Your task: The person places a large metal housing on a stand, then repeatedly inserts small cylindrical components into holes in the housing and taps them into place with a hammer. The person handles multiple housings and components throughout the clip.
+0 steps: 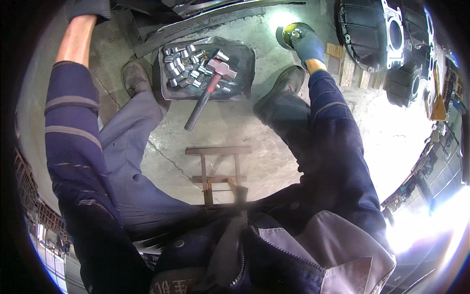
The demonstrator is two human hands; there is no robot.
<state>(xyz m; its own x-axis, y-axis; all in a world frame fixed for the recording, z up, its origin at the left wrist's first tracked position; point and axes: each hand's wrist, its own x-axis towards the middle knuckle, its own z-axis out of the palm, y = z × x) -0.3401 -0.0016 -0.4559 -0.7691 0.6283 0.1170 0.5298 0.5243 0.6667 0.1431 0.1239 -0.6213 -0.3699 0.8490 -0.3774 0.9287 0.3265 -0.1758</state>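
Observation:
My right hand (309,45), in a blue-grey glove, is closed round a yellow-and-dark round-headed work light (293,34). A bright glow lies on the floor just beyond it. At the upper left rim is my left hand (90,7) in a dark glove, near the large dark part; its fingers are mostly out of sight. Between my feet sits a shallow black tray (240,68) with many short shiny metal cylinders (181,63) heaped in its left half. A hammer (210,87) with a red-and-black handle lies across the tray, its grip overhanging the near edge.
A long, dark curved metal part (196,27) spans the top beyond the tray. Black housings (367,34) with pale machined flanges stand at the right on wooden blocks (347,71). A small wooden frame (218,151) is on the concrete floor between my legs.

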